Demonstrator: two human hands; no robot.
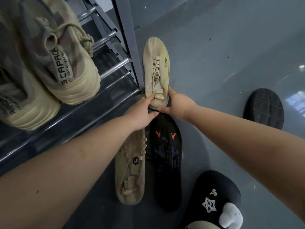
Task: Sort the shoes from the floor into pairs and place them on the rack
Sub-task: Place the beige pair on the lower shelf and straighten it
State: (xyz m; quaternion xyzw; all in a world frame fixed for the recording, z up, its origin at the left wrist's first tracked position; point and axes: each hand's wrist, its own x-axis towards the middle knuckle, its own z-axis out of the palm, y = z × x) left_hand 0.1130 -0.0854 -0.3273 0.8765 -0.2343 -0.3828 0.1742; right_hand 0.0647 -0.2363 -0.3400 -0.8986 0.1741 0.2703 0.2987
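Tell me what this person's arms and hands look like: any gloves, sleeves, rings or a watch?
Both arms are bare as far up as the picture shows, with no sleeve in view. The left hand and the right hand wear no gloves, and no ring, watch or bracelet shows on either wrist. The fingers are short and rounded. Nothing else is worn on them.

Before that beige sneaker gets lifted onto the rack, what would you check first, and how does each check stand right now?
1. Both hands on the beige sneaker: ok; left hand and right hand hold its heel.
2. Matching beige sneaker found: ok, on the floor beside a black shoe.
3. Rack has room: cannot tell; a camouflage pair fills the part in view.
4. Lift path clear: cannot tell; rack post close alongside.
5. Laces secure: ok, they look knotted.
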